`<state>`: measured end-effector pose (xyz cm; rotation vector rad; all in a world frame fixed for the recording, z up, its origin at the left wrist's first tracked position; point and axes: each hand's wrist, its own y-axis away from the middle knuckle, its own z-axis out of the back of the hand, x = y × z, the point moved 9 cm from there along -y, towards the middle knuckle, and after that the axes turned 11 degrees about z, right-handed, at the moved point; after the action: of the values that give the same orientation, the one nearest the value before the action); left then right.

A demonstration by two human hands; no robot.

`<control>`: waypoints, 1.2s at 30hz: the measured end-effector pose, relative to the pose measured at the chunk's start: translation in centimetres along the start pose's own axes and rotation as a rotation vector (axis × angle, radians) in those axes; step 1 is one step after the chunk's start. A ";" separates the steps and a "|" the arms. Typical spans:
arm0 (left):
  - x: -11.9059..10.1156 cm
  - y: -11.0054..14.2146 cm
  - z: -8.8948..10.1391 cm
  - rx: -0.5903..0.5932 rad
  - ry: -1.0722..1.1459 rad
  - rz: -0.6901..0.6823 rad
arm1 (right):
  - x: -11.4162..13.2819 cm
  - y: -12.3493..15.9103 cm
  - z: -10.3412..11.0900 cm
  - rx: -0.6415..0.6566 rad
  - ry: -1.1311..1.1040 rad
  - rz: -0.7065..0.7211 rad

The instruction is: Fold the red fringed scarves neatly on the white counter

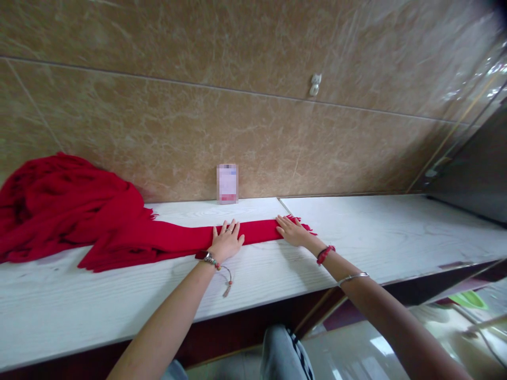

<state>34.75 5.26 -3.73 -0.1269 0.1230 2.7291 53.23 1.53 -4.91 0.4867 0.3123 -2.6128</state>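
Observation:
A long red scarf [259, 231] with fringed ends lies in a narrow folded strip along the white wood-grain countertop [253, 279]. My left hand [227, 241] rests palm down on the middle of the strip, its fingers spread. Near the fringed right end, my right hand [292, 231] presses flat on the cloth with its fingers out. Neither hand grips anything. To the left, the strip widens toward a crumpled heap of red fabric [67, 206]; whether the two are one piece I cannot tell.
A pinkish card or phone, blurred out [227, 183], leans against the brown marbled wall [158, 126] behind the scarf. A small white cat-shaped hook [315, 84] is on the wall. A dark grey panel [471, 163] stands at the far right; a green basin [468, 300] sits below.

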 end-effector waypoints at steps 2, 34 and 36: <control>0.6 0.0 0.2 -0.005 0.012 0.061 | -1.3 0.2 0.2 0.044 -0.022 -0.109; 2.2 -0.6 0.0 -0.002 0.065 0.096 | -1.4 -1.5 1.3 -0.013 -0.462 -0.103; 2.2 -0.5 0.0 -0.007 0.060 0.091 | 1.8 -3.7 2.2 0.074 -0.537 0.092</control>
<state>32.93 6.62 -3.99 -0.2105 0.1392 2.8180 49.32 3.41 -3.15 -0.1810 0.0146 -2.5493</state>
